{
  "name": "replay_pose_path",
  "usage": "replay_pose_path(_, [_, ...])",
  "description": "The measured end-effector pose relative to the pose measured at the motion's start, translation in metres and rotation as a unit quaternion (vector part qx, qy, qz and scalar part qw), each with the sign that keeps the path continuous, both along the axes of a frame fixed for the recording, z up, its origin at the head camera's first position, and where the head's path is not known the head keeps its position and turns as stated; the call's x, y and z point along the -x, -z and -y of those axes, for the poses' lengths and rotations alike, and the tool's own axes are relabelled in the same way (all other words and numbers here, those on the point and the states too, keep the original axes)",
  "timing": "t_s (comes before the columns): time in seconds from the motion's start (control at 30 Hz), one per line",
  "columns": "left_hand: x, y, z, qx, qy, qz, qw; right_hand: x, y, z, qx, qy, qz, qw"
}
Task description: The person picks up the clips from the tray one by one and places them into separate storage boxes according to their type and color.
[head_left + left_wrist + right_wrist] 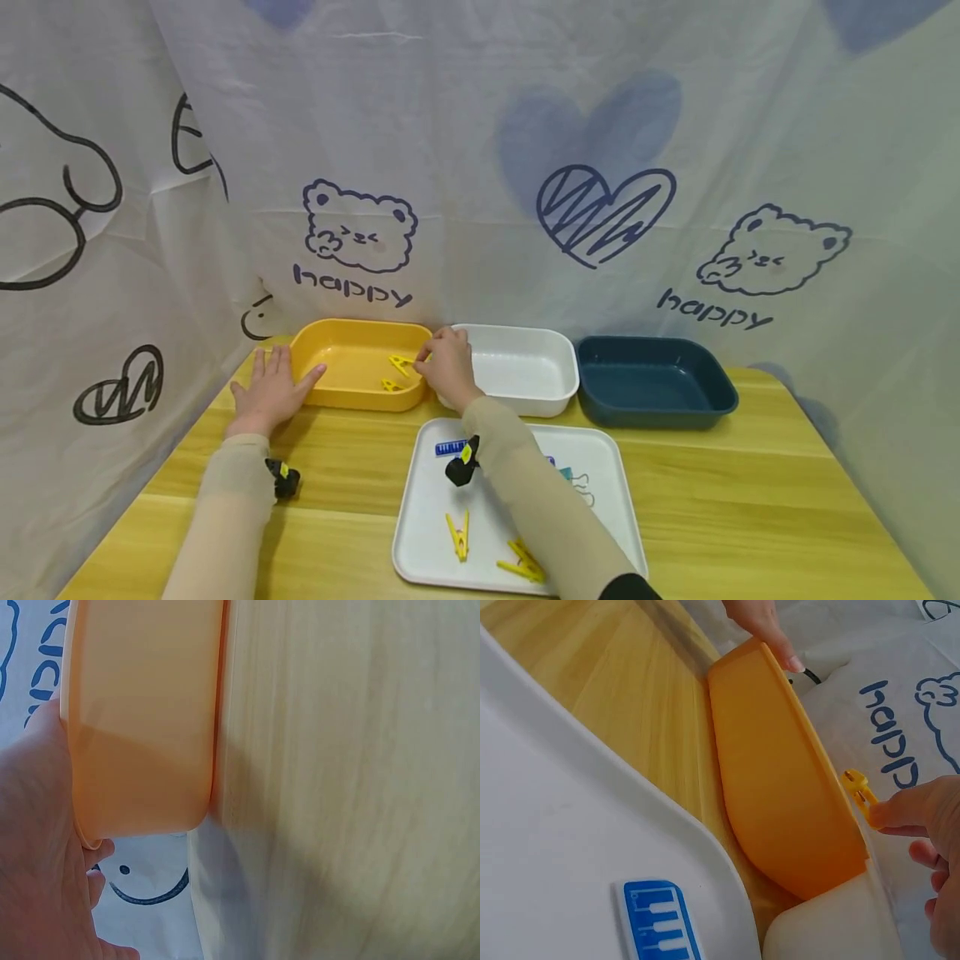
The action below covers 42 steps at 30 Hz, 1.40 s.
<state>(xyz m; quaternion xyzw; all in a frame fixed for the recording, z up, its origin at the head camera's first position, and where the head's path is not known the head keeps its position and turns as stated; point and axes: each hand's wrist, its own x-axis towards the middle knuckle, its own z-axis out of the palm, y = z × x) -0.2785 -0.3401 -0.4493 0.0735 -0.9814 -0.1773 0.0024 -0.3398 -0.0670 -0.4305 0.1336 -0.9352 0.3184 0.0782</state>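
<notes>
My right hand (pixel 448 367) pinches a yellow clothespin (pixel 861 796) between thumb and fingertips, over the right end of the yellow bin (pixel 360 327). A second yellow clothespin (pixel 391 385) lies on the bin's floor. At the bin's left end, my left hand (pixel 268 396) rests against the rim with its fingers spread and straight; the left wrist view shows the palm beside the bin's outer wall (pixel 142 765). More yellow clothespins (pixel 460 537) lie on the white tray (pixel 420 500) in front, partly hidden under my right forearm.
A white bin (pixel 525 367) and a dark blue bin (pixel 652 383) stand in a row right of the yellow one. The tray also bears a blue piano-key piece (pixel 660 922) and binder clips (pixel 581 483). A printed cloth (pixel 480 167) hangs behind the wooden table (pixel 750 500).
</notes>
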Motion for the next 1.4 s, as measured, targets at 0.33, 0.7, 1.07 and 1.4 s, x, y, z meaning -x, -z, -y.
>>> replay_pose_path(0.33, [0.002, -0.001, 0.002, 0.001, 0.000, 0.001, 1.0000, 0.011, 0.009, 0.016, -0.054, -0.019, -0.019, 0.9982])
replay_pose_path(0.7, [-0.002, 0.000, -0.001, -0.001, -0.002, 0.000, 1.0000, 0.014, 0.012, 0.023, -0.115, -0.029, -0.009, 0.9929])
replay_pose_path(1.07, [-0.001, -0.001, 0.001, -0.001, -0.007, -0.006, 1.0000, 0.019, 0.010, 0.029, -0.155, -0.013, 0.022, 0.9876])
replay_pose_path(1.4, [-0.001, -0.001, 0.000, -0.002, -0.003, 0.003, 1.0000, 0.026, 0.011, 0.033, -0.206, -0.011, 0.026, 0.9781])
